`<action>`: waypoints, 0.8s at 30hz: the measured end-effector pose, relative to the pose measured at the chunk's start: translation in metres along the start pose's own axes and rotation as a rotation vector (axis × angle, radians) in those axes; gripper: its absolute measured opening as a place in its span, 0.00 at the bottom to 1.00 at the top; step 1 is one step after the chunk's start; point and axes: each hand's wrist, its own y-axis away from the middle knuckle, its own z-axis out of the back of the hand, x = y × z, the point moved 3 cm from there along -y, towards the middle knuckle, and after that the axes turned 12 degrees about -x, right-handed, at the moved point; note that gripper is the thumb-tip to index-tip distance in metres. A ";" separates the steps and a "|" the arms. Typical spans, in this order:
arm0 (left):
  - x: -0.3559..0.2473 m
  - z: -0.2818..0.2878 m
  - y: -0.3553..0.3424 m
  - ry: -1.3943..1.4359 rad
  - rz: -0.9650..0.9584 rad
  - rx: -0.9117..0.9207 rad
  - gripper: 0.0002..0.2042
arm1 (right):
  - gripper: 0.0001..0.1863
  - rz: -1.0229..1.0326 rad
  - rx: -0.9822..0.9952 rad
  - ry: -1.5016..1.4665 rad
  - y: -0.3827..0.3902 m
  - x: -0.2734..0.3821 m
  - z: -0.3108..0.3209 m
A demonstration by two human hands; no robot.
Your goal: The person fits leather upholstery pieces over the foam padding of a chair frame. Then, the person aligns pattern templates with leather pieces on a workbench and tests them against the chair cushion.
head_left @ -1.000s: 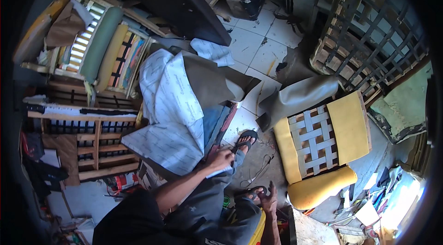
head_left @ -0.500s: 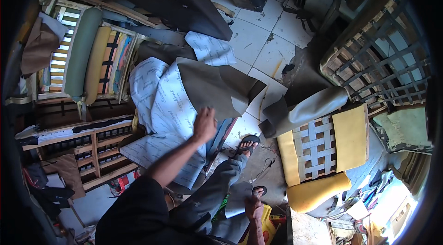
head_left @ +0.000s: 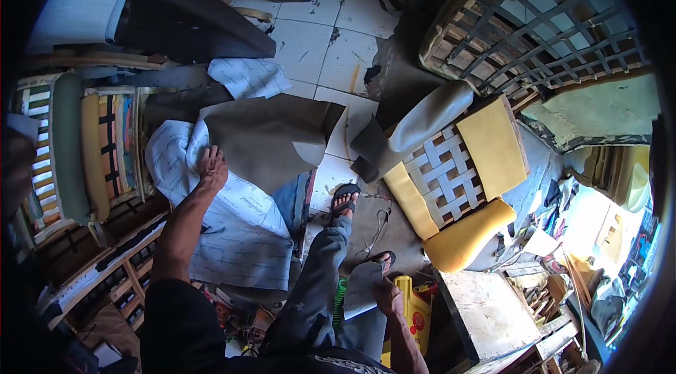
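Note:
A large sheet of upholstery vinyl [head_left: 264, 134], brown on its face and white with printed script on its backing, lies rumpled in front of me, partly folded over. My left hand [head_left: 213, 168] is on its white side by the fold at the left, fingers curled on the material; the fingertips are partly hidden. Low and near my leg, my right hand [head_left: 387, 298] is closed on a grey piece of material [head_left: 360, 284]. Beneath that piece, a yellow case [head_left: 421, 314] stands close to my right forearm.
Right of my sandalled feet sits a yellow-padded seat frame [head_left: 451, 177] with woven webbing, a grey vinyl roll [head_left: 433, 117] against it. A webbed frame [head_left: 535, 29] leans behind. Wooden frames [head_left: 134, 279] and a padded chair [head_left: 70, 148] line the left. A green coiled hose [head_left: 341, 300] hangs by my leg.
The view has swung right, so the scene sits further left. My left hand has moved left and slightly away along the sheet, and its fold has shifted. My right hand still holds the grey piece.

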 end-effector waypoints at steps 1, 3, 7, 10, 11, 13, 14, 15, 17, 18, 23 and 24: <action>-0.011 0.014 -0.006 0.007 -0.025 -0.021 0.31 | 0.20 -0.020 -0.026 -0.008 0.000 -0.008 0.000; -0.032 0.050 0.000 -0.033 -0.359 -0.009 0.34 | 0.19 0.038 -0.030 -0.051 0.001 -0.022 -0.002; -0.014 0.065 0.007 0.011 -0.292 0.347 0.37 | 0.18 -0.009 -0.109 -0.164 0.017 -0.023 -0.009; -0.013 0.052 0.015 0.192 -0.330 0.579 0.32 | 0.18 -0.077 -0.057 -0.237 0.033 -0.027 -0.006; -0.024 0.068 0.024 0.230 -0.423 0.468 0.24 | 0.18 -0.085 -0.066 -0.252 0.037 -0.036 -0.010; -0.047 0.092 0.049 0.461 -0.496 0.471 0.17 | 0.18 -0.136 -0.050 -0.384 0.049 -0.058 -0.023; -0.077 0.128 0.062 0.554 -0.626 0.392 0.13 | 0.18 -0.152 -0.084 -0.406 0.056 -0.083 -0.033; -0.096 0.170 0.082 0.633 -0.685 0.384 0.11 | 0.18 -0.180 -0.081 -0.403 0.062 -0.108 -0.050; -0.120 0.239 0.134 0.712 -0.681 0.287 0.13 | 0.18 -0.191 -0.072 -0.421 0.070 -0.118 -0.064; -0.125 0.255 0.160 0.759 -0.651 0.262 0.14 | 0.18 -0.162 -0.089 -0.388 0.075 -0.108 -0.060; -0.164 0.361 0.258 0.928 -0.555 0.323 0.15 | 0.17 -0.078 -0.073 -0.461 0.111 -0.070 0.001; -0.171 0.377 0.273 0.958 -0.590 0.226 0.14 | 0.16 -0.014 -0.119 -0.520 0.121 -0.074 0.012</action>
